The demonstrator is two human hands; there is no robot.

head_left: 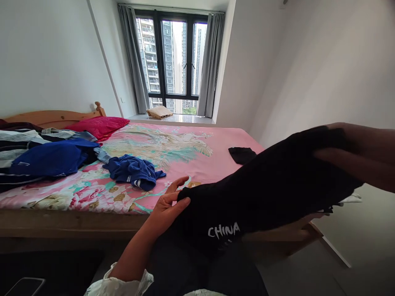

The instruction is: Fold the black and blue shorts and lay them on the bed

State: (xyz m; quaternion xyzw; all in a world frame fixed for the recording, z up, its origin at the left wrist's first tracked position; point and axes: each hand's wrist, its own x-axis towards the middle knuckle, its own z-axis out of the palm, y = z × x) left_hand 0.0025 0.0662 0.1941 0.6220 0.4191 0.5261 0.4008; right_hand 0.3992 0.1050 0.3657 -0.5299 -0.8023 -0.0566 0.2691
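Note:
A black garment (265,189) with white "CHINA" lettering stretches between both my hands in front of the bed. My left hand (169,204) pinches its lower left edge with thumb and fingers. My right hand (361,154), close to the camera and blurred, grips the upper right end, fingers wrapped over the cloth. The garment hangs above the bed's near right corner.
The bed (173,148) has a pink floral sheet. On it lie a crumpled blue garment (133,172), a pile of blue and striped clothes (40,156), a red pillow (98,125) and a small black cloth (242,154). A window (173,61) with grey curtains is behind.

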